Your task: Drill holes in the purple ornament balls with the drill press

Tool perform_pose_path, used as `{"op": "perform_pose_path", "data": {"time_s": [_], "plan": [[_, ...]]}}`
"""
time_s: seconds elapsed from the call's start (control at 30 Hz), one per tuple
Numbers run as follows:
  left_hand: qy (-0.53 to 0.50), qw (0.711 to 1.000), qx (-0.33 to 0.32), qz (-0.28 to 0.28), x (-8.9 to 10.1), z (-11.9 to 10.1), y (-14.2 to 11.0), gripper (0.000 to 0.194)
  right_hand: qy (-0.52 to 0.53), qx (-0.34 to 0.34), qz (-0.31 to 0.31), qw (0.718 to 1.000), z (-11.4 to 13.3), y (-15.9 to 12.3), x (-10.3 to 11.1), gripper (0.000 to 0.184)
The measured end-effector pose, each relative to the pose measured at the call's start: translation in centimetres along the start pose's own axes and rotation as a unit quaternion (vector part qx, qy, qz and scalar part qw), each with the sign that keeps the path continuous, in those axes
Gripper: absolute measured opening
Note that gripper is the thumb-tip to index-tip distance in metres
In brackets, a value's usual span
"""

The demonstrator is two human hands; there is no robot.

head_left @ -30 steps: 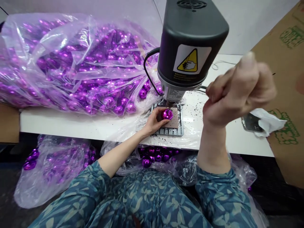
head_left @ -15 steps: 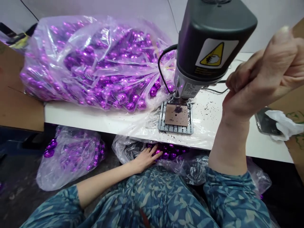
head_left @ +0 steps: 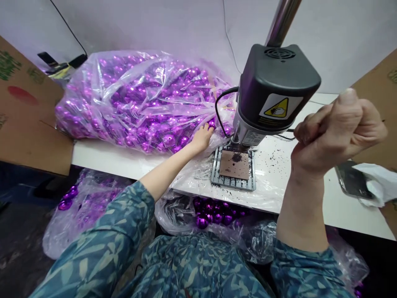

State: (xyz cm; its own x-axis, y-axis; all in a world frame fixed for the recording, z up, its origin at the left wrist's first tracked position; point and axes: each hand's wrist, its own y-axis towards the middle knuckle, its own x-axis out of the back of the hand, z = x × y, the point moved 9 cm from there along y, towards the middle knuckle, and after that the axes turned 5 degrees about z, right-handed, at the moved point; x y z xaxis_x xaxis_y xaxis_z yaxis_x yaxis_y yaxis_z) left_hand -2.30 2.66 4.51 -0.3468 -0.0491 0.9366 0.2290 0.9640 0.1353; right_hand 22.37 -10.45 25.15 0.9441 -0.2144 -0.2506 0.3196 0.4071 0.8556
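Note:
My left hand (head_left: 202, 138) reaches across to the mouth of the big clear plastic bag (head_left: 124, 99) on the table. Its fingers are a little apart, at the shiny purple balls (head_left: 212, 123) there; none shows lifted in it. To the right, my right hand (head_left: 338, 132) is closed in a fist around the lever of the drill press (head_left: 279, 91), most of the lever being hidden inside. Below the dark motor housing, a brown square board (head_left: 232, 167) with a hole and dark shavings lies on the slotted metal base (head_left: 215, 178).
An open bag of purple balls (head_left: 214, 217) sits at my lap under the table edge, with another bag (head_left: 83, 207) at lower left. Cardboard boxes (head_left: 34, 111) flank the white table (head_left: 102, 159). A phone (head_left: 353, 180) and crumpled tissue (head_left: 375, 182) lie at right.
My left hand has moved from the balls in the lap bag up to the bag on the table. My right hand stays on the lever. The view has tilted upward.

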Motion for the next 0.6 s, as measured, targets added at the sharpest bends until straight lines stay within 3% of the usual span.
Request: {"op": "perform_pose_path", "data": {"time_s": [0.1,0.17,0.27,0.33,0.4,0.47,0.53,0.6], "plan": [[0.077,0.994,0.043,0.069,-1.1,0.3,2.2,0.042,0.002,-0.007,0.004,1.000,-0.1,0.0,0.0,0.058],[0.078,0.994,0.041,0.071,-0.7,0.1,1.9,0.039,0.001,-0.014,0.007,1.000,-0.1,0.0,0.0,0.058],[-0.010,0.999,0.051,-0.002,1.5,0.5,-0.1,0.037,-0.006,-0.020,0.009,1.000,0.0,0.0,0.1,0.059],[-0.173,0.981,0.050,-0.075,3.2,1.2,-2.2,0.036,-0.010,-0.025,0.010,1.000,0.0,0.0,0.0,0.059],[-0.382,0.918,0.041,-0.100,3.5,2.0,-4.2,0.040,-0.007,-0.024,0.006,1.000,0.0,0.0,0.0,0.061],[-0.557,0.826,0.040,-0.077,2.5,2.2,-5.8,0.047,0.000,-0.019,0.000,1.000,0.0,0.0,0.0,0.063],[-0.659,0.750,0.050,-0.041,0.9,1.8,-7.2,0.050,0.014,-0.016,-0.009,1.000,-0.1,-0.1,0.0,0.066],[-0.707,0.704,0.060,-0.008,-0.8,0.9,-8.3,0.046,0.026,-0.013,-0.014,0.999,-0.2,-0.2,0.1,0.065]]}}
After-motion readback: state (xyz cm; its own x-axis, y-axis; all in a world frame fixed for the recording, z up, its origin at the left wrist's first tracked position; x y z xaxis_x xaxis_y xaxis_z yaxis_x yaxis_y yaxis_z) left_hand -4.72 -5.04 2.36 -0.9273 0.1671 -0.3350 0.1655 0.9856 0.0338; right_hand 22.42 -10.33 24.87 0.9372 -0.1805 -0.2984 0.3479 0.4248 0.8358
